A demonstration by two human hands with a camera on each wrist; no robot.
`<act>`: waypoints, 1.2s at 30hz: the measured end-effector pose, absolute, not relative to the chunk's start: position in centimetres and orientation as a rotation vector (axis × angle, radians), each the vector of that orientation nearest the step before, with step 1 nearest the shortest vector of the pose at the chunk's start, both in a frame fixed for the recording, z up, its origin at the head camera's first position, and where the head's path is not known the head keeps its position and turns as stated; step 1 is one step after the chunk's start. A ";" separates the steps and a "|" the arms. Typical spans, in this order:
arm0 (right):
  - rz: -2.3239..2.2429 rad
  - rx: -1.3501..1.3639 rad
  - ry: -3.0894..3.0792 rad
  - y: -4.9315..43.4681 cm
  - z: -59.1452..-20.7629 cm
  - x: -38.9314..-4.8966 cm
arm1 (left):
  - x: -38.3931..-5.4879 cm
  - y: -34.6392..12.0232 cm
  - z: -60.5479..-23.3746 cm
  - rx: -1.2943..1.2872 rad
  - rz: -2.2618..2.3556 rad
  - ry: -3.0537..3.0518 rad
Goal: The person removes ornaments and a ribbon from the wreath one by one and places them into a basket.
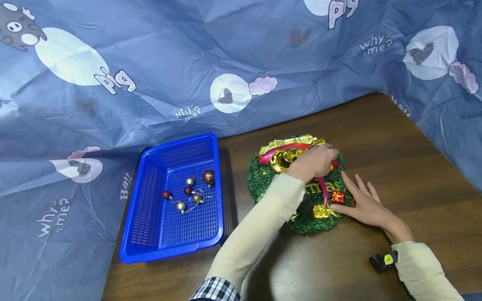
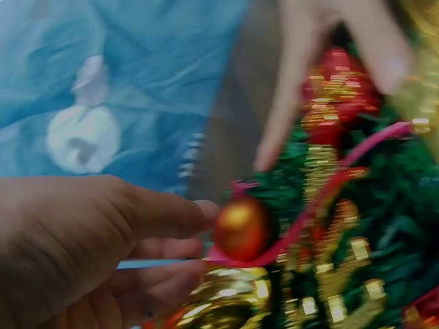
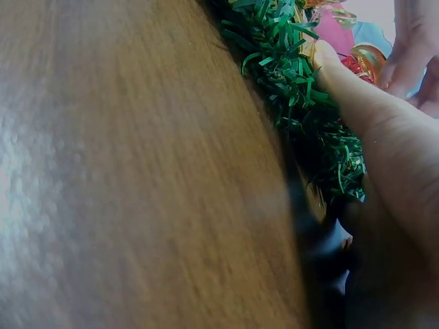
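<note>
A green tinsel wreath (image 1: 260,179) lies on the table, dressed with gold lettering, pink and red ribbon, small gift boxes and a gold bell (image 1: 280,161). My left hand (image 1: 314,161) reaches over its upper right part. In the left wrist view, its fingertips (image 2: 206,211) are at the edge of a shiny orange bauble (image 2: 243,229) beside pink ribbon; whether they touch it is blurred. At the wreath's right edge rests my right hand (image 1: 365,205), fingers spread, thumb near a gold gift box (image 1: 321,211) and a red one (image 1: 337,196).
To the left stands a blue plastic basket (image 1: 220,217) holding several small baubles (image 1: 181,206) in red, silver and gold, plus a larger brown one (image 1: 208,177). A patterned blue cloth (image 1: 169,54) hangs behind the wooden table (image 1: 380,138).
</note>
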State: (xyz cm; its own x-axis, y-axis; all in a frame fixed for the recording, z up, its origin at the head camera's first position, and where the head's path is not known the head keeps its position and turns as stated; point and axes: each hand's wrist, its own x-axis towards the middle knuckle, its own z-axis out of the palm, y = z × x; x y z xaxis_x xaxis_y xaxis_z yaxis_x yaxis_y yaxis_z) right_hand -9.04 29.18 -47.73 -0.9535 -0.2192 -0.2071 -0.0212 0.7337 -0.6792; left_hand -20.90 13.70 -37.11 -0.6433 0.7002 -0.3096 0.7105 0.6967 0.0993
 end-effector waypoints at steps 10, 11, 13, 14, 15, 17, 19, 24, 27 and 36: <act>-1.011 -0.209 2.704 29.2 -48.4 -8.8 | -19.8 15.4 -39.4 1.227 -0.367 2.652; -1.010 -0.208 2.706 29.2 -48.4 -8.8 | -19.7 15.5 -39.5 1.255 -0.407 2.659; -1.016 -0.203 2.704 29.2 -48.4 -8.8 | -19.6 15.6 -39.5 1.287 -0.453 2.672; -1.017 -0.200 2.702 29.2 -48.3 -8.8 | -19.6 15.7 -39.5 1.296 -0.463 2.675; -1.018 -0.197 2.701 29.1 -48.3 -8.8 | -19.5 15.7 -39.5 1.306 -0.469 2.678; -1.024 -0.196 2.699 29.1 -48.2 -8.8 | -19.5 15.7 -39.5 1.311 -0.460 2.680; -1.028 -0.197 2.697 29.1 -48.0 -8.9 | -19.5 15.6 -39.6 1.292 -0.441 2.677; -1.032 -0.198 2.697 29.0 -47.9 -8.9 | -19.5 15.2 -39.8 1.233 -0.398 2.677; -1.030 -0.193 2.698 29.0 -47.9 -8.9 | -19.5 15.1 -39.9 1.211 -0.368 2.679; -1.026 -0.187 2.691 29.0 -48.1 -9.0 | -19.4 15.1 -39.4 1.195 -0.322 2.643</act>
State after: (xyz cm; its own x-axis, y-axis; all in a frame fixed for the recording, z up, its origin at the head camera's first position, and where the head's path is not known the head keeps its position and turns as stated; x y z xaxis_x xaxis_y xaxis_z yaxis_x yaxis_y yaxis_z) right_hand -8.99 29.03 -48.09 -0.9593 -0.2089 -0.1902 -0.0293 0.7432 -0.6684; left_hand -19.45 15.11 -39.38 -0.6440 0.7080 -0.2898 0.7569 0.6448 -0.1067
